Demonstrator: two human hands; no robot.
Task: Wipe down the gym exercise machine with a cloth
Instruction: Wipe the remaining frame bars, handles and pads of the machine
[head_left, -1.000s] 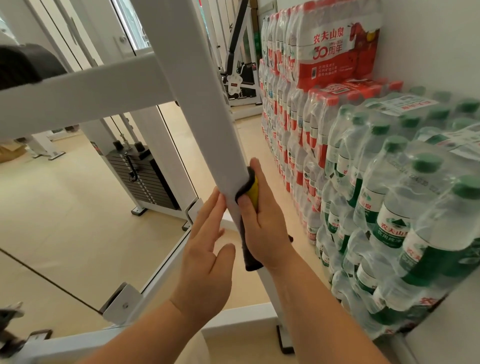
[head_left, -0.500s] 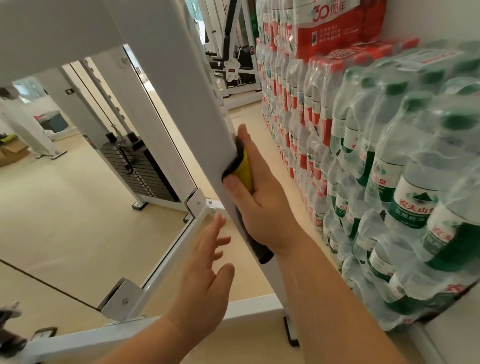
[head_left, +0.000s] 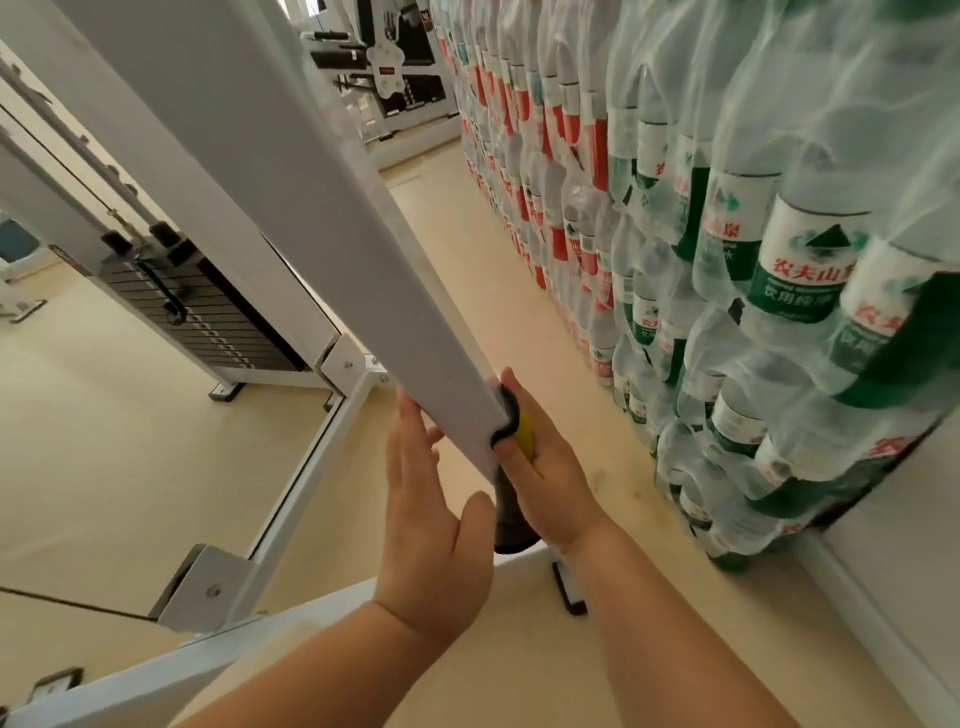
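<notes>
So the cloth (head_left: 521, 435) sits just below the middle of the frame, a yellow and black thing squished against the right edge of the white upright post (head_left: 332, 218) of the machine. You can see a dark loop of it curling round the post's corner, and a dark grey tail hangs down below the palm. The right hand (head_left: 545, 467) is wrapped around it, thumb on the near face of the post and the other fingers round the far side, pinning the cloth to the metal. The left hand (head_left: 431, 519) is open, fingers straight and held together, laid flat along the left side of the same post just beside the right one, holding nothing.

The post slants from the upper left down to the hands. Lower left there's a white base bar (head_left: 291, 488) with bolted brackets, and behind that, centre left, a black weight stack (head_left: 208, 306). The whole right side of the frame is stacked shrink-wrapped packs of water bottles (head_left: 769, 270), green labels close up and red ones further back. Floor (head_left: 104, 441) is pale beige. More gym gear is at the top middle, too blurry to make out.
</notes>
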